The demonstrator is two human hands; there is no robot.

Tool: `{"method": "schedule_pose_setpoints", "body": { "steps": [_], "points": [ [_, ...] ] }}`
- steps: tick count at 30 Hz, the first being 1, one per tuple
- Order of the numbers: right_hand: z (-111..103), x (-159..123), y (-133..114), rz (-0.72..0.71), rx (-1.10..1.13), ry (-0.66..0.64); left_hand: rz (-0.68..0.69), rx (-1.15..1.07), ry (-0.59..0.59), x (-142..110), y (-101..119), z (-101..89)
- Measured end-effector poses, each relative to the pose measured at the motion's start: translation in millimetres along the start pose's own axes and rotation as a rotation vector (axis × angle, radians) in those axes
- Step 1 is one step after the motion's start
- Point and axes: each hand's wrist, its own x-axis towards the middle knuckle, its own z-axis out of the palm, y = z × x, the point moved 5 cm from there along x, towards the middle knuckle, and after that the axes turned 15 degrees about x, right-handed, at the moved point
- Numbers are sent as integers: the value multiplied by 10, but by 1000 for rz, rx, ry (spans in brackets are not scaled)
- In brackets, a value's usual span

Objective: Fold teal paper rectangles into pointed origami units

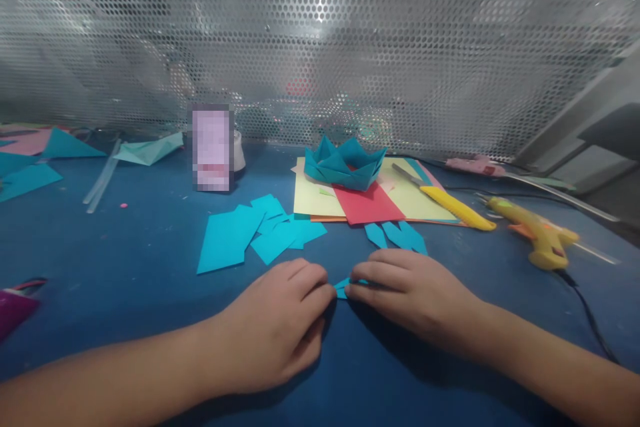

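Between my two hands a small folded piece of blue paper (pixel 342 288) lies on the blue table, mostly covered by fingers. My left hand (pixel 287 320) is closed with its fingertips at the paper's left end. At its right end, the bent fingers of my right hand (pixel 407 290) press down on it. Just beyond my right hand sit several small folded blue pieces (pixel 395 235). Flat blue paper squares (pixel 230 238) are scattered past my left hand. Farther back, a blue folded-paper crown shape (pixel 345 163) rests on a stack of coloured sheets (pixel 315 197).
Red paper (pixel 367 205) and a yellow utility knife (pixel 457 207) lie on the stack. To the right is a yellow glue gun (pixel 537 230) with a black cord. A blurred-out phone-shaped object (pixel 213 147) stands back left, near glue sticks (pixel 103 177). Perforated metal (pixel 320 47) walls the back.
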Motion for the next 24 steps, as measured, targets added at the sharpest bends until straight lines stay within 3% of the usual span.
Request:
{"method": "schedule_pose_setpoints", "body": {
  "steps": [5, 13, 24],
  "points": [
    [17, -14, 73, 3, 55, 7, 50, -21, 20, -9, 7, 22],
    [20, -62, 182, 121, 198, 9, 248, 40, 58, -38, 93, -50],
    [43, -35, 279, 115, 424, 56, 166, -98, -3, 4, 36, -45]
  ]
}}
